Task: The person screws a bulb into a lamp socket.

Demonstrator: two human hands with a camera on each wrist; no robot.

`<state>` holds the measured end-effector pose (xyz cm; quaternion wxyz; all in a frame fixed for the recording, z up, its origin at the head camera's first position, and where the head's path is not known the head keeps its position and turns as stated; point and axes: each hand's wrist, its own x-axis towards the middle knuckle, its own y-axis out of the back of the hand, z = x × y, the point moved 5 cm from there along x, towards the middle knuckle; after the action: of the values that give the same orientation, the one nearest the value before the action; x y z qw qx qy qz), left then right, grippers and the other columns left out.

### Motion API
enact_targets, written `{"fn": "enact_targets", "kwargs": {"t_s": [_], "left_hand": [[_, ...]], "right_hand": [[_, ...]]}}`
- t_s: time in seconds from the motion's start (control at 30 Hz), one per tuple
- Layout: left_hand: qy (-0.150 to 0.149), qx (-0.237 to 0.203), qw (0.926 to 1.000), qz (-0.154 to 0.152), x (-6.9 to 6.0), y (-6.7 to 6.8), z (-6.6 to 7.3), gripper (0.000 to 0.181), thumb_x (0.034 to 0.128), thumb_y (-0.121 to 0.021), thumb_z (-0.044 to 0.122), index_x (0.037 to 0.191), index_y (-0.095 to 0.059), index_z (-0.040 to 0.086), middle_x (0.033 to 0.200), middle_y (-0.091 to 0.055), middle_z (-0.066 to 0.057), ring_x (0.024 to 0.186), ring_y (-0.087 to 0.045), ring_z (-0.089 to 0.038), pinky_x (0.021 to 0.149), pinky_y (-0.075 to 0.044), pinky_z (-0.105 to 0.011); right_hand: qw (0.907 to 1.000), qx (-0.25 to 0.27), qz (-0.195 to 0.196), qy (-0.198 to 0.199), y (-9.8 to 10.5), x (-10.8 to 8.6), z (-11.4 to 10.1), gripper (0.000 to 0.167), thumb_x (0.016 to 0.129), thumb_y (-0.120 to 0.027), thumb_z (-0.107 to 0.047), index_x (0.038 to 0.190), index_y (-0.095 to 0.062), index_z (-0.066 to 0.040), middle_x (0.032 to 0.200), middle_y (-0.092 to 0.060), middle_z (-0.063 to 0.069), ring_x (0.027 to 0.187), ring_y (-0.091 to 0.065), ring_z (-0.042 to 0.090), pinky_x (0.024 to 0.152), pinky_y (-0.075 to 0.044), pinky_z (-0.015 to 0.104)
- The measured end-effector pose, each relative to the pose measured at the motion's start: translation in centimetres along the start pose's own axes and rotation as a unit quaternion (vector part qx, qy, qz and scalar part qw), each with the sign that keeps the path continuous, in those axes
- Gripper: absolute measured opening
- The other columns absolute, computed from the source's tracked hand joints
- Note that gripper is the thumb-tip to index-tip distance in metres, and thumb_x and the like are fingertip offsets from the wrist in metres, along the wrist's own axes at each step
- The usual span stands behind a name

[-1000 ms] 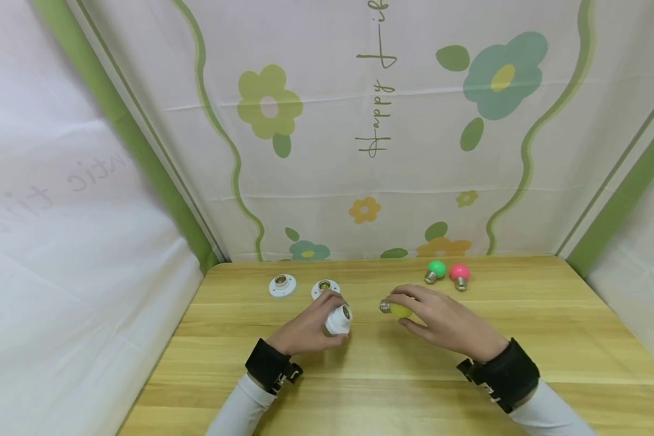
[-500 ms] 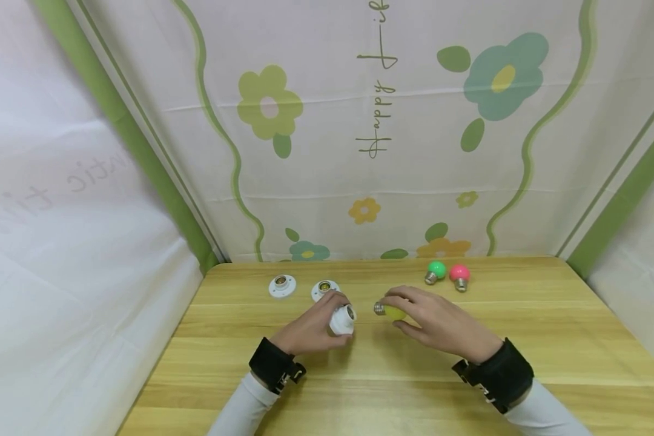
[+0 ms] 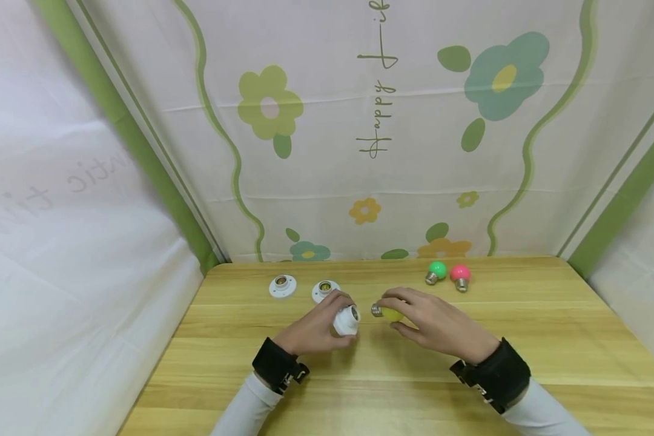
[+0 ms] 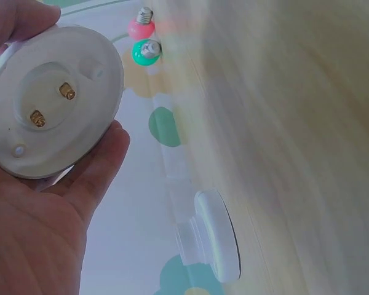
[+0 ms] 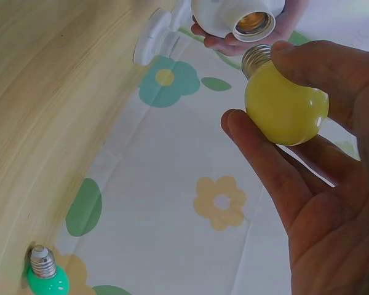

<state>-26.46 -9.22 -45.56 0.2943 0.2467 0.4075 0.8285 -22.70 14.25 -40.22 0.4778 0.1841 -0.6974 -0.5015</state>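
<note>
In the head view my left hand (image 3: 320, 325) grips a white lamp socket (image 3: 346, 321) by its round base, its opening turned toward the right. The left wrist view shows the base's flat underside (image 4: 55, 101) with two brass contacts. My right hand (image 3: 438, 321) pinches a yellow light bulb (image 3: 393, 314) between thumb and fingers, its silver screw cap (image 3: 376, 310) pointing left at the socket. A short gap separates cap and socket opening. From the right wrist, the yellow bulb (image 5: 286, 104) shows whole, with the held socket's opening (image 5: 254, 24) just beyond the cap.
Two more white lamp sockets, a left one (image 3: 282, 286) and a right one (image 3: 324, 290) partly behind my left hand, stand at the wooden table's (image 3: 392, 393) back left. A green bulb (image 3: 436, 272) and a pink bulb (image 3: 460, 277) lie back right. A flowered cloth (image 3: 316, 175) hangs behind.
My left hand has shifted slightly right with the socket, and my right hand slightly left with the yellow bulb. The gap between them has narrowed. The other sockets and bulbs stay put.
</note>
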Motion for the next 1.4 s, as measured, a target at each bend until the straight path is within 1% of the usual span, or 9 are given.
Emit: {"fn": "enact_targets", "kwargs": {"t_s": [0.27,0.57,0.93,1.13,1.4], "left_hand": [[0.003,0.002,1.0,0.002,0.1,-0.1,0.0,0.053,0.0936,-0.08,0.031,0.139,-0.056,0.018,0.141,-0.05,0.002,0.121,-0.054,-0.011,0.104,-0.053,-0.029],[-0.01,-0.007,0.9999,0.001,0.2,-0.1,0.5,0.053,0.0933,-0.081,0.028,0.138,-0.056,0.016,0.141,-0.049,0.001,0.122,-0.053,-0.011,0.103,-0.053,-0.027],[-0.013,-0.016,0.9998,0.005,0.4,0.0,0.9,0.053,0.0938,-0.08,0.029,0.139,-0.056,0.016,0.142,-0.05,0.002,0.122,-0.052,-0.011,0.103,-0.053,-0.028],[-0.024,-0.021,0.9995,0.004,0.6,0.0,1.4,0.054,0.094,-0.08,0.028,0.141,-0.055,0.017,0.142,-0.05,0.003,0.122,-0.052,-0.011,0.101,-0.053,-0.026],[-0.039,-0.027,0.9989,0.002,0.7,0.0,2.0,0.053,0.0945,-0.08,0.026,0.141,-0.055,0.018,0.143,-0.049,0.002,0.122,-0.052,-0.01,0.101,-0.053,-0.026]], "right_hand": [[1.0,-0.001,0.003,0.006,-0.1,0.1,-0.1,0.06,0.086,-0.09,-0.018,0.141,-0.065,-0.015,0.133,-0.068,0.005,0.119,-0.07,0.02,0.088,-0.063,0.033],[1.0,0.003,0.006,0.005,-0.1,0.7,-0.2,0.059,0.087,-0.089,-0.019,0.141,-0.065,-0.016,0.134,-0.068,0.004,0.118,-0.07,0.019,0.09,-0.063,0.033],[0.9998,0.008,0.012,0.01,-0.1,1.1,-0.3,0.059,0.087,-0.089,-0.018,0.141,-0.064,-0.014,0.134,-0.068,0.003,0.119,-0.07,0.019,0.093,-0.062,0.034],[0.9996,0.011,0.016,0.019,-0.1,1.3,-0.5,0.06,0.087,-0.089,-0.017,0.141,-0.064,-0.014,0.134,-0.068,0.003,0.121,-0.069,0.019,0.096,-0.062,0.035],[0.9999,0.005,0.006,0.014,-0.1,1.3,-0.8,0.059,0.088,-0.088,-0.019,0.141,-0.064,-0.012,0.137,-0.068,0.004,0.124,-0.069,0.021,0.098,-0.061,0.037]]}}
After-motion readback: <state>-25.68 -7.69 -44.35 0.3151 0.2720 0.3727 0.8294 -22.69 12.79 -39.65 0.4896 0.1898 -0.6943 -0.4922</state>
